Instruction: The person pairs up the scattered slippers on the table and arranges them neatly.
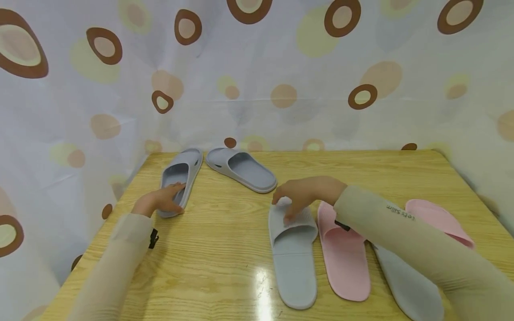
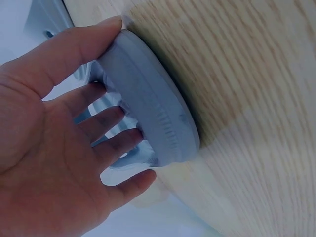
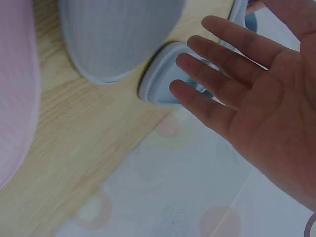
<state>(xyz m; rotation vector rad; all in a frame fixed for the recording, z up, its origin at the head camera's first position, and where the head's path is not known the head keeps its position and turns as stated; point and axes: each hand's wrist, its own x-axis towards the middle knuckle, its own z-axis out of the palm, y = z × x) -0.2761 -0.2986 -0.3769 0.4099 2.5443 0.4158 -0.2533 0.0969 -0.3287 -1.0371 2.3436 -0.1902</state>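
My left hand (image 1: 162,198) is at the heel end of a grey-blue slipper (image 1: 188,158) at the table's far left. In the left wrist view, its thumb lies along the side of the slipper's heel (image 2: 153,101), and the spread, nearly straight fingers reach over the opposite rim. The matching slipper (image 1: 257,174) lies angled to the right of it. My right hand (image 1: 303,191) is over the toe of a light grey slide (image 1: 295,276), fingers pointing down. Seen from the right wrist, that hand (image 3: 266,94) has its fingers extended and spread, with nothing between them.
Right of the grey slide lie a pink slide (image 1: 347,276), another grey slide (image 1: 413,281) and a second pink slide (image 1: 433,214), partly hidden by my right sleeve (image 1: 401,236). A dotted curtain (image 1: 257,120) borders the wooden table (image 1: 209,249) at the back and sides.
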